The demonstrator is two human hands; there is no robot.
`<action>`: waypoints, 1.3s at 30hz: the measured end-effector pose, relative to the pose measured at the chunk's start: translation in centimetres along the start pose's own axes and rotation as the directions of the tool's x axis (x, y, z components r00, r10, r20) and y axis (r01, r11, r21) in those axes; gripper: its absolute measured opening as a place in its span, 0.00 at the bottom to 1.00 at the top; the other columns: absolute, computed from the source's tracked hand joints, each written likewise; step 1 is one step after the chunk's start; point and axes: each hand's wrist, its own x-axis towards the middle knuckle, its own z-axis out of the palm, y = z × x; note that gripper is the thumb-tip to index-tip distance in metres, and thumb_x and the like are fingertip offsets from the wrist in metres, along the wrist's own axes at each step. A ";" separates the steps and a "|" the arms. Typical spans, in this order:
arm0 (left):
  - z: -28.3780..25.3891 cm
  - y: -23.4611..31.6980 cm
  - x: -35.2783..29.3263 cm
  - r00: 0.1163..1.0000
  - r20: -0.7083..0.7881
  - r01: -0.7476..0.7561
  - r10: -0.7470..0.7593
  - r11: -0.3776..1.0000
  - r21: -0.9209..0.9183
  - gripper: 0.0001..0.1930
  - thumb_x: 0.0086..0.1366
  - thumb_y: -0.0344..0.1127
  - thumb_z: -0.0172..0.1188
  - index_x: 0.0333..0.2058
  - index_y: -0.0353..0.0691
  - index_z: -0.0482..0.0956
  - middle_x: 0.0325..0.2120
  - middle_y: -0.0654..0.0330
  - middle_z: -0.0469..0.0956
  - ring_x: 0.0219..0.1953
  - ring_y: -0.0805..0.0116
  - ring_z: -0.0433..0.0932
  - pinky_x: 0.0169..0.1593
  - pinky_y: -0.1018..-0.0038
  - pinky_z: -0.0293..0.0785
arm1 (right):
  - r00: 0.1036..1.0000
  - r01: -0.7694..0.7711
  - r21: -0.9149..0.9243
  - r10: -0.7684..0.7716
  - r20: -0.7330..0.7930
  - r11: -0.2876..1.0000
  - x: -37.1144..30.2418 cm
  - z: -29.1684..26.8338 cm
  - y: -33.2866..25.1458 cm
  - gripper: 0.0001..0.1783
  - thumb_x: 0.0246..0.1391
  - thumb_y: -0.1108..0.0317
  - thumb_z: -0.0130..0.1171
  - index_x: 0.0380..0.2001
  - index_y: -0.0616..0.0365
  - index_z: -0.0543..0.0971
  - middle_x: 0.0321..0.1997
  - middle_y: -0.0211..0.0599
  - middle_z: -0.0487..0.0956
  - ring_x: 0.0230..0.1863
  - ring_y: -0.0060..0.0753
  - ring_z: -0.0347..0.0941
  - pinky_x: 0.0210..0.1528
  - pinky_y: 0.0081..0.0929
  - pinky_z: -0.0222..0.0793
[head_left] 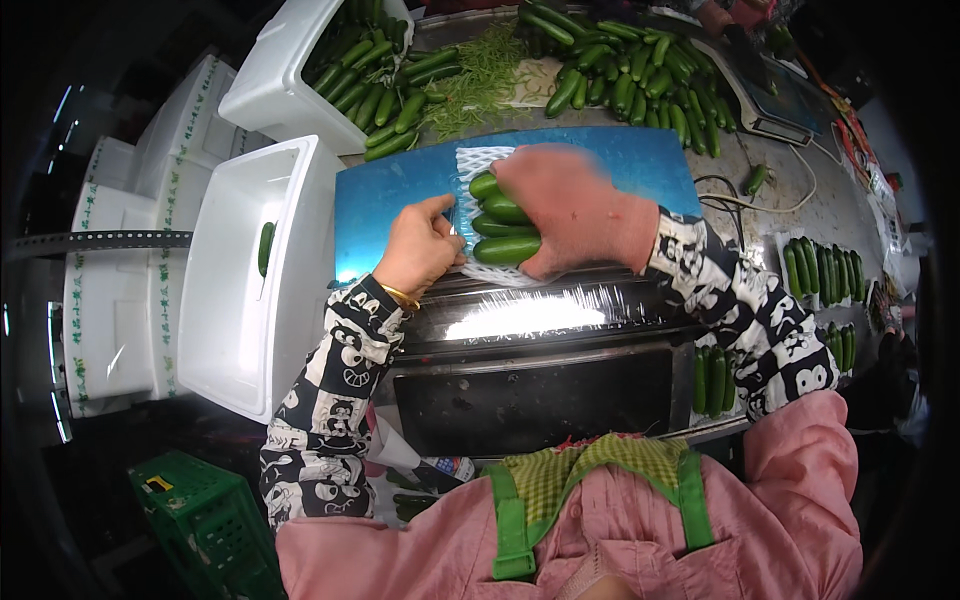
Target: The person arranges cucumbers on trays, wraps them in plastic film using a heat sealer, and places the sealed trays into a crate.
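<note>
The cucumbers (pixel 505 249) lay side by side in a white foam net (pixel 484 158), in the middle of the blue board (pixel 390 190). Our right hand (pixel 580 212) was spread over their 3 o'clock ends and held them down. Our left hand (pixel 420 245) was at their 9 o'clock side, finger and thumb close together by the edge of the net and some clear wrap (pixel 462 205); we could not tell how much it had pinched. To do this well, it seemed best to press softly, so the cucumbers sat flat and snug, and to pull the edge smooth without ripping the thin net. Keeping the ends in line looked wise too, though our right hand hid part of them. A shiny strip of film (pixel 525 315) lay close by at 6 o'clock, so a loose sleeve could have brushed it. At 9 o'clock a white box (pixel 230 300) with one cucumber (pixel 266 250) in it stood near our left arm and left little room there. At 10 o'clock a tipped white box (pixel 285 75) spilled more, and a big pile (pixel 640 75) sat between 1 and 2 o'clock. Green scraps (pixel 480 85) lay at 12 o'clock. At 3 o'clock, a pale cord (pixel 800 203) curled on the tabletop (pixel 765 232), with packed cucumbers (pixel 825 270) past it.
</note>
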 end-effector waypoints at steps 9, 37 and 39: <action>-0.5 -0.4 -0.2 0.998 0.063 0.016 -0.013 0.999 -0.039 0.30 0.56 0.20 0.62 0.59 0.21 0.70 0.23 0.62 0.78 0.25 0.75 0.79 0.30 0.78 0.74 | 0.996 -0.085 -0.043 0.085 0.010 0.995 -0.1 -0.2 -1.4 0.53 0.29 0.48 0.75 0.59 0.61 0.67 0.52 0.48 0.73 0.51 0.53 0.73 0.48 0.55 0.71; -0.1 0.8 -3.0 0.799 -0.179 -0.478 0.573 0.788 0.388 0.11 0.59 0.25 0.65 0.42 0.34 0.80 0.32 0.57 0.75 0.29 0.67 0.74 0.33 0.71 0.72 | 0.990 -0.138 0.008 0.138 0.009 0.990 -1.8 -1.1 -0.8 0.65 0.25 0.42 0.79 0.68 0.58 0.63 0.62 0.50 0.70 0.62 0.54 0.68 0.63 0.53 0.61; -0.3 1.6 -4.0 0.780 -0.154 -0.514 0.607 0.761 0.396 0.09 0.57 0.24 0.67 0.37 0.35 0.79 0.31 0.56 0.75 0.29 0.65 0.74 0.33 0.71 0.72 | 0.993 -0.116 0.028 0.116 0.004 0.993 -1.5 -1.4 -1.0 0.65 0.25 0.42 0.79 0.68 0.58 0.63 0.63 0.51 0.70 0.63 0.55 0.68 0.63 0.53 0.60</action>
